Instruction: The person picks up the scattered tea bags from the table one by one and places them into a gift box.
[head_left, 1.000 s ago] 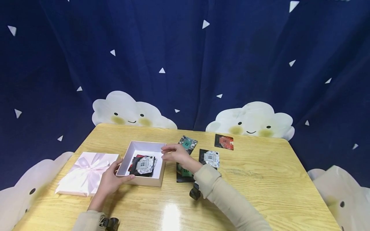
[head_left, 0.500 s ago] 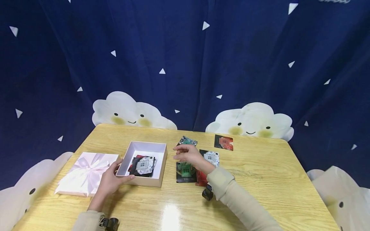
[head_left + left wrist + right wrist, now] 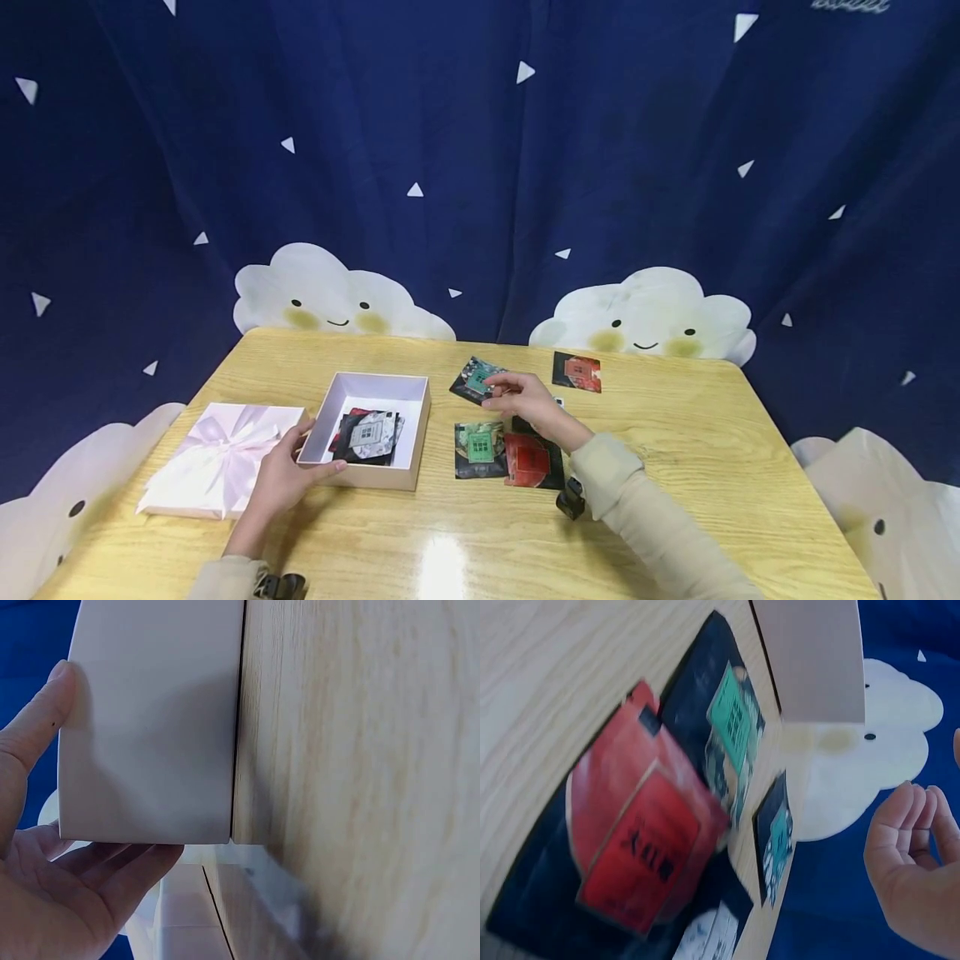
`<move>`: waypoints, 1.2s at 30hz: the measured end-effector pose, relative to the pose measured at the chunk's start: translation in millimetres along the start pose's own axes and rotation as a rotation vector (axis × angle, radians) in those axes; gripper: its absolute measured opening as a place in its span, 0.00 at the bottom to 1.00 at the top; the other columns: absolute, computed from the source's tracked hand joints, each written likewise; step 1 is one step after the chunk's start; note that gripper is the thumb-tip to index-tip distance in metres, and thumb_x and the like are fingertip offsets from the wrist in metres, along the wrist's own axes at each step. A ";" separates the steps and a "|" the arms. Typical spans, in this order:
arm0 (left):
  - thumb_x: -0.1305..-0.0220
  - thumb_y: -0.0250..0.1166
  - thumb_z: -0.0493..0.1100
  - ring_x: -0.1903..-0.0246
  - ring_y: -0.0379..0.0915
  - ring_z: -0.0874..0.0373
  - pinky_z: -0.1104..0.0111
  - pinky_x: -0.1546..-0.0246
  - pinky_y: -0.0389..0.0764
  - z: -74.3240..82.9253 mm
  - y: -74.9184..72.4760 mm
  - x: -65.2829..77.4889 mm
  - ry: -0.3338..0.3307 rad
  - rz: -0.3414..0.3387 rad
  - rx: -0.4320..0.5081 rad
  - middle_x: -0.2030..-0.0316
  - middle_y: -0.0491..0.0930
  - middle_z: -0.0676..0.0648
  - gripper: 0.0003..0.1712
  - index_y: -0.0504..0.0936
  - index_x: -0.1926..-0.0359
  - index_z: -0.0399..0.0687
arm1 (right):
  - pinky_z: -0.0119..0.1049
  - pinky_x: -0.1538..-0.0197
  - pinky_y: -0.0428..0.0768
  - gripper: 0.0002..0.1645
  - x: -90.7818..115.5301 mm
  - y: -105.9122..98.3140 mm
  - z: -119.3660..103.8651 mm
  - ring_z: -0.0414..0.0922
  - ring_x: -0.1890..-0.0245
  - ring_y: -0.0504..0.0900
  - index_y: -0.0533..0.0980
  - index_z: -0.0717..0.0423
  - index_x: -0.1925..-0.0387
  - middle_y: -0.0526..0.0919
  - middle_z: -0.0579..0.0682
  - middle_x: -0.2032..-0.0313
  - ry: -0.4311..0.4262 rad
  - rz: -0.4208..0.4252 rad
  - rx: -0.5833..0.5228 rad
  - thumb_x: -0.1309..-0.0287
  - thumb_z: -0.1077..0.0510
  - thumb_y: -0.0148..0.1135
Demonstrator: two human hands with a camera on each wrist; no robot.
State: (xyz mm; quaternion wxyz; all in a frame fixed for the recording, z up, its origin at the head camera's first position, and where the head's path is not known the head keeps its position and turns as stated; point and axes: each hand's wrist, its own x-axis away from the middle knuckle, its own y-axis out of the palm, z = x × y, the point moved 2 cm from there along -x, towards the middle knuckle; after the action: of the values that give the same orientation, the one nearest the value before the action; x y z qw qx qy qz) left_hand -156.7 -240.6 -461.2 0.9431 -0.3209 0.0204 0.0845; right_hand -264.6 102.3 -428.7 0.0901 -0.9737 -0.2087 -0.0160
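Left of the middle in the head view, the left hand point(image 3: 285, 477) holds the near left corner of a pale box point(image 3: 386, 477), its grip snug, thumb on the front. Inside, a white and black packet point(image 3: 367, 435) tops a small pile. A box lid point(image 3: 180, 482) with a pink bow lies further left.

Right of the middle, the right hand point(image 3: 534, 408) hangs over the worktop point(image 3: 690, 475), fingers loosely bent, its grip holding nothing. A teal packet point(image 3: 472, 379) is near its fingertips. Below, a green packet point(image 3: 480, 450) and a red packet point(image 3: 528, 460) lie side by side; another packet seems mostly hidden under the hand.
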 end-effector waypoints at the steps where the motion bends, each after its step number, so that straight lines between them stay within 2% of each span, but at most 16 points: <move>1: 0.60 0.76 0.46 0.52 0.70 0.37 0.53 0.52 0.71 -0.2 0.0 0.2 0.000 0.001 -0.001 0.47 0.69 0.27 0.51 0.60 0.38 0.31 | 0.42 0.66 0.76 0.22 0.0 -3.1 0.2 0.44 0.72 0.73 0.73 0.66 0.51 0.73 0.48 0.70 0.002 0.010 0.000 0.49 0.64 0.64; 5: 0.60 0.76 0.47 0.52 0.70 0.36 0.52 0.53 0.72 -1.0 -0.3 0.6 0.004 0.009 -0.008 0.47 0.69 0.27 0.50 0.61 0.39 0.31 | 0.33 0.69 0.75 0.22 0.0 -15.2 -1.2 0.43 0.71 0.73 0.72 0.67 0.50 0.73 0.49 0.69 0.016 0.047 0.002 0.48 0.65 0.63; 10: 0.60 0.76 0.46 0.51 0.70 0.37 0.53 0.52 0.71 -2.1 -1.0 0.3 -0.001 0.011 -0.003 0.46 0.68 0.28 0.50 0.61 0.38 0.31 | 0.33 0.68 0.76 0.24 -1.4 -31.0 -2.9 0.44 0.70 0.73 0.71 0.68 0.48 0.72 0.51 0.68 0.023 0.086 0.050 0.48 0.66 0.62; 14: 0.60 0.76 0.46 0.51 0.70 0.37 0.52 0.52 0.71 -2.4 -1.3 0.4 -0.006 0.007 0.004 0.47 0.68 0.27 0.50 0.61 0.39 0.31 | 0.35 0.67 0.76 0.26 -5.3 -45.2 4.8 0.45 0.70 0.69 0.70 0.66 0.47 0.70 0.53 0.65 0.013 0.111 0.091 0.49 0.64 0.64; 20: 0.60 0.76 0.46 0.52 0.70 0.36 0.52 0.53 0.72 -3.2 -0.7 0.5 -0.005 0.007 0.003 0.48 0.69 0.27 0.50 0.61 0.39 0.31 | 0.41 0.60 0.73 0.31 -9.5 -68.9 15.2 0.46 0.64 0.68 0.69 0.62 0.44 0.70 0.59 0.55 -0.006 0.140 0.171 0.51 0.59 0.67; 27: 0.61 0.76 0.45 0.51 0.69 0.35 0.51 0.52 0.72 -3.0 -0.7 2.0 -0.005 0.009 0.008 0.47 0.68 0.26 0.50 0.61 0.39 0.31 | 0.37 0.58 0.74 0.35 -12.3 -95.0 20.6 0.49 0.59 0.69 0.65 0.65 0.42 0.72 0.56 0.55 -0.046 0.128 0.170 0.51 0.60 0.67; 34: 0.60 0.76 0.45 0.50 0.69 0.36 0.51 0.52 0.71 -0.3 -0.9 1.0 -0.015 0.000 0.008 0.47 0.69 0.26 0.50 0.61 0.38 0.32 | 0.48 0.55 0.73 0.38 -14.3 -122.2 29.2 0.50 0.55 0.70 0.60 0.60 0.37 0.68 0.60 0.49 -0.037 0.120 0.260 0.48 0.57 0.64; 36: 0.61 0.76 0.46 0.50 0.69 0.36 0.51 0.51 0.71 0.9 -0.8 0.5 -0.018 -0.001 0.007 0.48 0.69 0.26 0.50 0.61 0.39 0.32 | 0.46 0.53 0.74 0.39 -15.6 -130.0 32.6 0.51 0.54 0.71 0.60 0.61 0.37 0.67 0.61 0.48 -0.042 0.121 0.259 0.48 0.57 0.64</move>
State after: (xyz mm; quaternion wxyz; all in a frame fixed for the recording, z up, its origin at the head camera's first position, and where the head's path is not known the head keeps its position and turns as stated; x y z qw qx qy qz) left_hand -156.1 -240.5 -460.0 0.9445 -0.3167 0.0122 0.0869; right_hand -332.3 218.5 -439.9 0.2115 -0.9648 -0.1520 0.0370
